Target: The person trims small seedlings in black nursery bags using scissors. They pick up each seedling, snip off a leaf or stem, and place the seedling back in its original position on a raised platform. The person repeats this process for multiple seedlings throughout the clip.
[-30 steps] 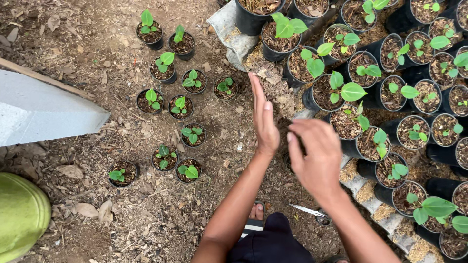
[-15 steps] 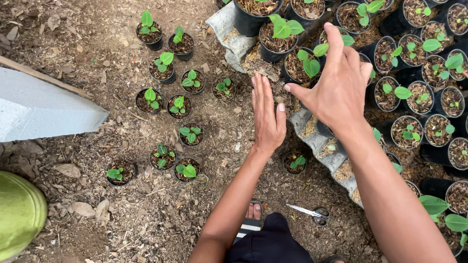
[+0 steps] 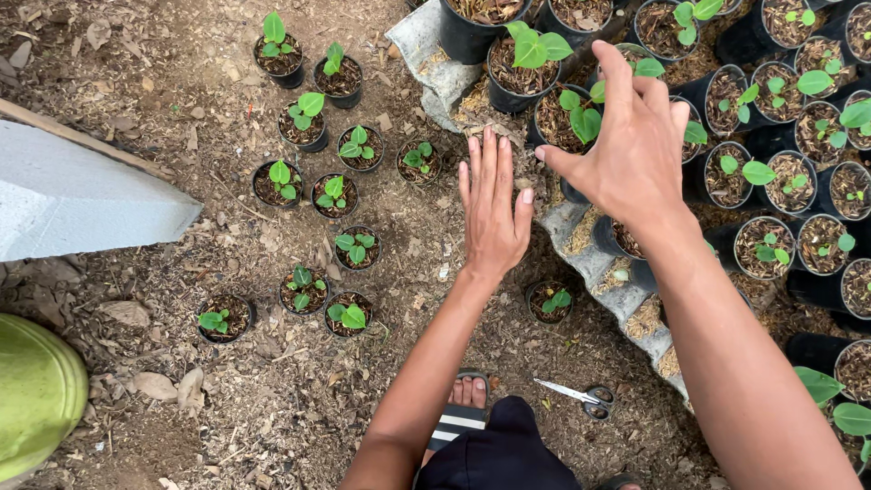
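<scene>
My left hand (image 3: 494, 204) is flat and open over the mulch-covered ground, fingers stretched forward, holding nothing. Just to its left sits a small black pot with a seedling (image 3: 419, 161). My right hand (image 3: 631, 145) is open too, fingers spread, reaching over a crowd of black seedling pots (image 3: 767, 177) on the right; it hovers above a pot with larger green leaves (image 3: 573, 113). One lone small pot (image 3: 550, 302) stands on the ground below my left wrist.
Several small potted seedlings (image 3: 315, 191) stand in loose rows on the ground at left. Scissors (image 3: 581, 396) lie near my sandalled foot (image 3: 464, 404). A grey slab (image 3: 82, 195) juts in from the left, with a green round object (image 3: 32, 395) below it.
My right hand has moved up and to the right, from near my body out over the dense pots. My left hand turned from edge-on to flat, palm down.
</scene>
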Demonstrator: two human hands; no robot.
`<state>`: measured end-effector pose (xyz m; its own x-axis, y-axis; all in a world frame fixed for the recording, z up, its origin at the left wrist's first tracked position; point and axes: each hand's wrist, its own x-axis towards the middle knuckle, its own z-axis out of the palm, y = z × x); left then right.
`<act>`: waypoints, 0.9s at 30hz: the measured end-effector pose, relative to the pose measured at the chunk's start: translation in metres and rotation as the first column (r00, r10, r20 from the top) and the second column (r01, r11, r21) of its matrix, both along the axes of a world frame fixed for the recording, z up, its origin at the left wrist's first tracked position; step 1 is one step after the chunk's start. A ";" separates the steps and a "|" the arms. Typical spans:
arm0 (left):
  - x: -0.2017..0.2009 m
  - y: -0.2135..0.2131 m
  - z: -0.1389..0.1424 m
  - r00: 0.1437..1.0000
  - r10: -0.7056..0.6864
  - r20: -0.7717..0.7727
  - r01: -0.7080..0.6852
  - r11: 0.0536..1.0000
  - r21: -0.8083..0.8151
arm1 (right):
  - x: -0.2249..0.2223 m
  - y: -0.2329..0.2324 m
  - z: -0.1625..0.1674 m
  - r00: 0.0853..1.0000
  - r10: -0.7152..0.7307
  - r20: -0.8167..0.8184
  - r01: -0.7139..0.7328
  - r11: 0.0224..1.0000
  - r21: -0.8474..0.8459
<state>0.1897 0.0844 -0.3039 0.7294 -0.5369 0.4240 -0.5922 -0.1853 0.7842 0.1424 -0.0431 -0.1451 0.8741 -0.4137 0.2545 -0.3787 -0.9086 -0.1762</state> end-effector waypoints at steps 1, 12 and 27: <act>0.001 0.001 0.000 1.000 -0.007 -0.002 0.007 1.000 -0.001 | 0.000 -0.001 0.001 1.000 0.014 0.004 -0.014 1.000 -0.004; 0.000 0.010 -0.012 0.999 -0.038 0.017 0.039 0.999 -0.014 | 0.006 -0.001 0.005 0.990 -0.084 -0.113 0.096 0.989 0.109; 0.018 0.006 0.017 0.979 -0.032 0.200 -0.016 0.972 0.234 | 0.003 0.003 0.007 1.000 -0.012 0.018 0.009 0.987 0.158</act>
